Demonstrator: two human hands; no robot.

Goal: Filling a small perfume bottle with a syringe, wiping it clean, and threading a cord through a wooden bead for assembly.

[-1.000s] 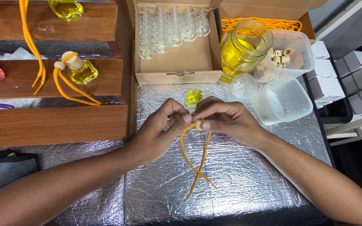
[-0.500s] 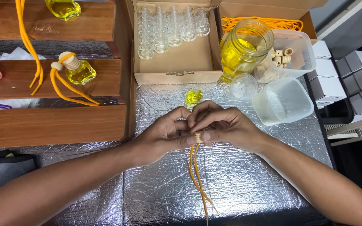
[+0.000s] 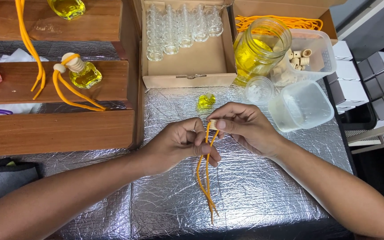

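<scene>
My right hand (image 3: 245, 126) pinches a small wooden bead cap (image 3: 213, 124) between thumb and fingers. Two strands of an orange cord (image 3: 205, 178) run down from the bead and trail toward me over the silver foil mat (image 3: 263, 186). My left hand (image 3: 178, 144) grips those strands just under the bead. A small glass bottle of yellow liquid (image 3: 206, 101) stands on the foil just beyond my hands.
An open cardboard box (image 3: 187, 66) holds several empty glass bottles. To its right stand a jar of yellow liquid (image 3: 259, 49), a small clear cup (image 3: 259, 90), an empty plastic tub (image 3: 301, 105) and a tub of wooden caps (image 3: 305, 55). Wooden steps (image 3: 58, 129) at left carry finished corded bottles (image 3: 83, 73).
The cord, looped apart a second ago, now hangs as two close strands. My hands have shifted slightly right, with the bead now showing at my right fingertips.
</scene>
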